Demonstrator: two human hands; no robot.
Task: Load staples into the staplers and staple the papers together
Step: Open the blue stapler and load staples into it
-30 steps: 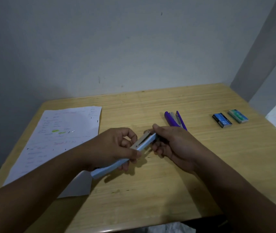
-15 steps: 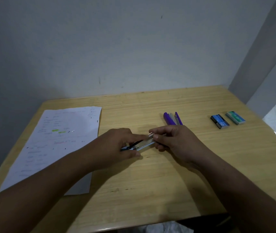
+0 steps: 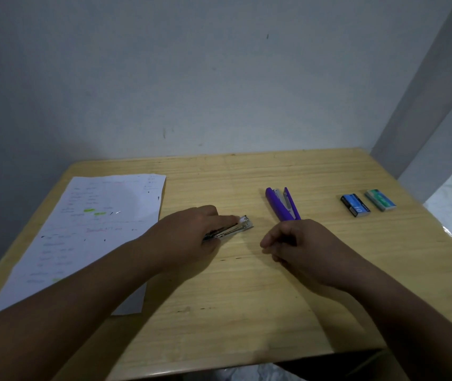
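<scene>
My left hand (image 3: 189, 233) presses a light blue stapler (image 3: 236, 228) flat on the wooden table (image 3: 233, 292); only its metal front end shows past my fingers. My right hand (image 3: 299, 247) hovers just right of it with fingers loosely curled and nothing in them. A purple stapler (image 3: 281, 203) lies hinged open behind my right hand. A sheet of written paper (image 3: 82, 235) lies at the left. Two staple boxes, one dark blue (image 3: 355, 205) and one green (image 3: 380, 199), sit at the right.
The table stands against a grey wall, with a wall corner at the back right. The table's right edge drops to a pale floor. My left forearm crosses the paper's lower corner.
The light blue stapler came down from mid-air onto the table under my left hand. My right hand let go of its front end and drew back to the right.
</scene>
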